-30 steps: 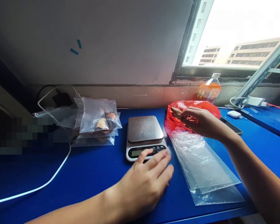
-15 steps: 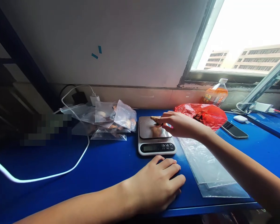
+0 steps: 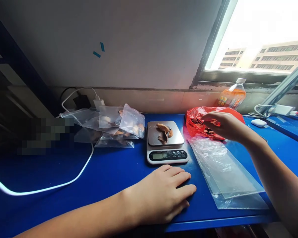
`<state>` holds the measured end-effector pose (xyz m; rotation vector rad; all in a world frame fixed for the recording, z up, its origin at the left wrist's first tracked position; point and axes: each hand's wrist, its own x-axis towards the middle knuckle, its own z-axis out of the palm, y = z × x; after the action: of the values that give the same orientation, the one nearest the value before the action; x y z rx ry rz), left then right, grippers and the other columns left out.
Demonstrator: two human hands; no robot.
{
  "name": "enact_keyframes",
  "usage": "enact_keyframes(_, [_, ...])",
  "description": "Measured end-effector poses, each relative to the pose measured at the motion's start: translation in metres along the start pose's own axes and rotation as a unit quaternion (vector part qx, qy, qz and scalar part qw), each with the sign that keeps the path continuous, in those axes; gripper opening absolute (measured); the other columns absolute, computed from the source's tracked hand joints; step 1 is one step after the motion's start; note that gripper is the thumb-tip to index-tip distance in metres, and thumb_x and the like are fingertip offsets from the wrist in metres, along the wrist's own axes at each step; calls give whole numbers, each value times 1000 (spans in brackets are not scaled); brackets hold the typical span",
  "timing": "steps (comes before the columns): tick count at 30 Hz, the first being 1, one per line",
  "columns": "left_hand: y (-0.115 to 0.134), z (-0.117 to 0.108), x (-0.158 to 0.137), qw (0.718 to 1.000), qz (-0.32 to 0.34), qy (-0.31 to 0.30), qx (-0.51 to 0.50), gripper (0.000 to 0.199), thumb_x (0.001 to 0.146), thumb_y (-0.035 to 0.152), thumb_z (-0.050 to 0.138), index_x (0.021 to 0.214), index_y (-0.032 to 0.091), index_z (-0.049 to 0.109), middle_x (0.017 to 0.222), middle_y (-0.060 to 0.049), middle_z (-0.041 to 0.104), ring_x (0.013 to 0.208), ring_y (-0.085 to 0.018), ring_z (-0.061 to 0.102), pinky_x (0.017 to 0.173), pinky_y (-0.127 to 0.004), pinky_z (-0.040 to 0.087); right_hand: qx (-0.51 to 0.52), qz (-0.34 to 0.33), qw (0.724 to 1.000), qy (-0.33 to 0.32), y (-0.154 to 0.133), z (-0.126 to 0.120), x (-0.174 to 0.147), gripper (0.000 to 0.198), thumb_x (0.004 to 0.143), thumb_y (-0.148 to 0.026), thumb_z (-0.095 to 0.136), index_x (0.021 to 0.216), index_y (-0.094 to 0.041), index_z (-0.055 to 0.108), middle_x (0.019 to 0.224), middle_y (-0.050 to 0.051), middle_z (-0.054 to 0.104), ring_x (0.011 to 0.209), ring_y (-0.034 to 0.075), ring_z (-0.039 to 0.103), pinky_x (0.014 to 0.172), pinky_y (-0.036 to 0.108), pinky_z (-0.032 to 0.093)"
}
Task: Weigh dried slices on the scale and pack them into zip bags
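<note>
Head cam's got a few dried brown pieces [image 3: 162,127] sitting on the kitchen scale [image 3: 152,137], which seems to read 0.0. Left hand [image 3: 164,193] just lies on the blue desk [image 3: 101,181] in front, fingers loosely spread, gripping nothing I can see. Right hand [image 3: 227,127] is at the red bag's [image 3: 191,115] mouth, fingers bent, can't tell if they're pinching anything. Clear bags [image 3: 232,178] lie nearer.

left hand [image 3: 164,195]: bare; slender fingers, smooth back. left forearm [image 3: 96,211]: bare, slim, narrower at the wrist. right hand [image 3: 222,125]: bare, slim, smooth back; some fingers hidden. right forearm [image 3: 275,168]: bare, slim, narrower at the wrist. upper arms: outside the frame.
</note>
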<state>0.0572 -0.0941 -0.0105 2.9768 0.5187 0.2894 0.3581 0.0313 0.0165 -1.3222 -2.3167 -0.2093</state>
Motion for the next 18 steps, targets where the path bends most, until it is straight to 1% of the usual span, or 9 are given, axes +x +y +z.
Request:
enact_keyframes(2, [-1,0,0,1000,2,3,-10,32,98,27,49,128,17,56,134,-10,61,120,-25,58,102,-37,46,-41,74,996,-28,34,9,-7,20,83,-22,51,87,-19,70,87,10,73,77,25,65,71,37,49])
enact_keyframes(3, [-1,-1,-1,1000,2,4,-16,34,98,27,50,129,17,56,135,-10,61,121,-25,57,103,-37,46,-62,106,992,-41,47,16,-9,20,80,-18,51,86,-18,70,88,12,73,79,27,65,71,37,48])
enact_keyframes(5, [-1,-2,-2,1000,2,1,-26,35,97,27,52,131,16,56,136,-9,60,123,-25,57,105,-37,46,-72,135,986,-70,62,30,-9,22,77,-16,51,87,-18,71,91,13,73,81,27,66,70,36,47])
enact_keyframes(7, [-2,-4,-3,1000,-1,-2,-29,36,97,26,52,131,17,56,138,-9,60,123,-26,57,106,-38,46,-72,146,982,-95,65,41,-7,20,76,-18,52,84,-20,70,88,11,74,77,25,65,68,33,46])
enact_keyframes(9, [-1,-6,-4,1000,-3,-5,-26,37,97,26,52,133,17,55,139,-9,59,124,-26,57,106,-38,46,-72,154,979,-111,63,47,-4,15,75,-20,52,75,-20,67,78,8,72,68,21,62,63,30,43])
enact_keyframes(12, [0,-13,-7,999,-10,-27,-21,38,99,28,50,136,21,53,142,-8,57,129,-24,54,108,-39,45,-68,162,978,-114,60,48,-3,14,75,-21,51,66,-21,62,68,5,68,59,17,57,58,28,39])
enact_keyframes(15, [2,-23,-13,998,-37,-47,-11,37,99,31,52,136,25,54,144,-6,55,133,-24,51,109,-38,44,-59,168,978,-107,59,46,-3,18,79,-27,50,65,-21,59,69,4,67,59,16,56,57,27,39])
enact_keyframes(18, [3,-31,-19,997,-59,-51,-9,32,98,30,54,129,27,58,137,-5,61,124,-24,58,103,-36,48,-57,188,977,-86,58,48,-2,22,79,-32,49,62,-21,58,68,6,67,60,17,56,58,28,38])
